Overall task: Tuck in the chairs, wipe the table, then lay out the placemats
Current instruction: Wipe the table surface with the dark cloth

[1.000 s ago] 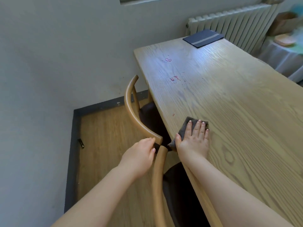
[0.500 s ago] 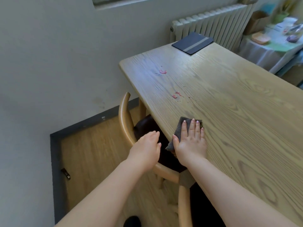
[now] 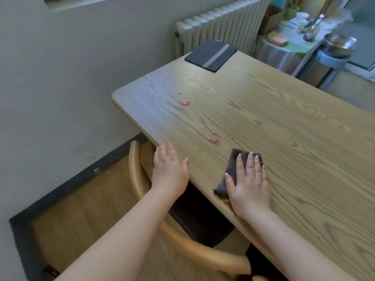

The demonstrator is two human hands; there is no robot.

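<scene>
Pale wall and a white radiator (image 3: 219, 27) sat behind a big wood-grain bench (image 3: 284, 138), which took up most of the view, so I'll place everything relative to that bench. On its near edge the right hand (image 3: 248, 185) lay flat with fingers straight, pressing down on a dark grey cloth (image 3: 233, 165), which poked out past the fingertips and on the thumb side. Just beyond the cloth, further onto the bench, were a couple of small pink smears (image 3: 214, 137), and another pink smear (image 3: 184, 103) sat closer to the bench's far left corner. The left hand (image 3: 169, 171) was spread fairly wide and holding nothing, sitting right at the bench's left edge with the thumb over the wood; couldn't really tell if the palm was actually touching the edge or just hovering there. Below that edge a wooden chair (image 3: 140, 179) with a curved back and dark seat was pushed partway under the bench, seat mostly hidden beneath the top. At the far end of the bench, near the radiator, lay a stack of dark placemats (image 3: 211, 54) with a grey stripe, still folded up and slightly overhanging the edge. Off past the far right side of the bench was a cluttered side table (image 3: 284, 49) with a metal bowl (image 3: 339, 44) beside it, all pretty blurry.
</scene>
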